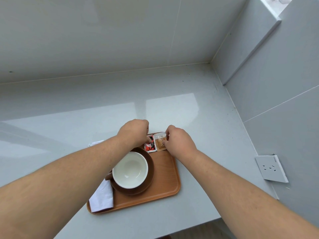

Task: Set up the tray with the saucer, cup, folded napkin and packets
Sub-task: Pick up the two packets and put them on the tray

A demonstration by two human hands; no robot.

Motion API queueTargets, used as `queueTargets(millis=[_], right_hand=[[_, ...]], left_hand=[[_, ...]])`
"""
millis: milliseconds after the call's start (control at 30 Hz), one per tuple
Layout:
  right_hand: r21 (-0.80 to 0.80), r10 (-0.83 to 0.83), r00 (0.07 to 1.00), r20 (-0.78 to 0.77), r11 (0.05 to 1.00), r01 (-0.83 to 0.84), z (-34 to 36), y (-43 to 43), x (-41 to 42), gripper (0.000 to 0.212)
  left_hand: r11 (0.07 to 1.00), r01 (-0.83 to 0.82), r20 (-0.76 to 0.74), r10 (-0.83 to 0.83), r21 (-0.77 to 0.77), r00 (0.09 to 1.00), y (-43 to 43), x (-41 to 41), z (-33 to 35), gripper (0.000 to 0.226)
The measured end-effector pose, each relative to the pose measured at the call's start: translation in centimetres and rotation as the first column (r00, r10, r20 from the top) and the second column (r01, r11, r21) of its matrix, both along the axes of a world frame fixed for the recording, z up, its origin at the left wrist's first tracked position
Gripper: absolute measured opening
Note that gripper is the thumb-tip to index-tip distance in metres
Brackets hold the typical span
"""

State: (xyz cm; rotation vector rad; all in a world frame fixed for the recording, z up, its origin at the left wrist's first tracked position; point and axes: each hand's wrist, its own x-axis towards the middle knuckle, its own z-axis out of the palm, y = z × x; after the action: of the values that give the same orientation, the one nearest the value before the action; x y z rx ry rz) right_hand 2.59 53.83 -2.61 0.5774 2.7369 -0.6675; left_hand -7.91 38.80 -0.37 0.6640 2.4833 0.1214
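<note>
A wooden tray (165, 176) lies on the grey counter. On it a dark brown saucer (149, 176) carries a cup (130, 169), white inside, with its brown handle pointing left. A folded white napkin (102, 197) lies along the tray's near-left corner, partly under my left forearm. Two packets sit side by side at the tray's far edge: a red and white packet (150, 146) and a brown packet (160, 143). My left hand (133, 133) pinches the red packet. My right hand (179, 143) pinches the brown one.
A grey countertop (189, 107) runs to tiled walls behind and on the right. A white wall socket (271, 169) sits low on the right wall. Something white (95, 143) pokes out on the counter beyond my left forearm. The counter's front edge is near the bottom.
</note>
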Motion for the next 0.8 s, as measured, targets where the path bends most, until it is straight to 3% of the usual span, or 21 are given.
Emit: queueTargets(millis=[200,333,433,800], right_hand=[[0.053,0.091,0.99,-0.106,0.995,-0.085,0.3,-0.5,1.5,0.016],[0.083,0.231,0.966,-0.117,0.972,-0.222,0.2,-1.3,2.4,0.037],[0.169,0.29,0.951,-0.112,0.948,-0.269,0.0,-1.8,2.8,0.03],[0.337,0.343,0.934,-0.101,0.895,-0.293,0.0,-1.9,2.6,0.029]], left_hand=[[0.999,0.027,0.052,-0.026,-0.016,0.998,-0.6,0.2,0.2,0.034],[0.999,0.046,0.064,-0.044,-0.029,0.997,-1.0,0.5,0.2,0.033],[0.998,0.05,0.057,-0.048,-0.04,0.997,-0.9,0.7,0.1,0.034],[0.996,0.076,0.034,-0.074,-0.053,0.997,-0.3,0.7,-0.5,0.03]])
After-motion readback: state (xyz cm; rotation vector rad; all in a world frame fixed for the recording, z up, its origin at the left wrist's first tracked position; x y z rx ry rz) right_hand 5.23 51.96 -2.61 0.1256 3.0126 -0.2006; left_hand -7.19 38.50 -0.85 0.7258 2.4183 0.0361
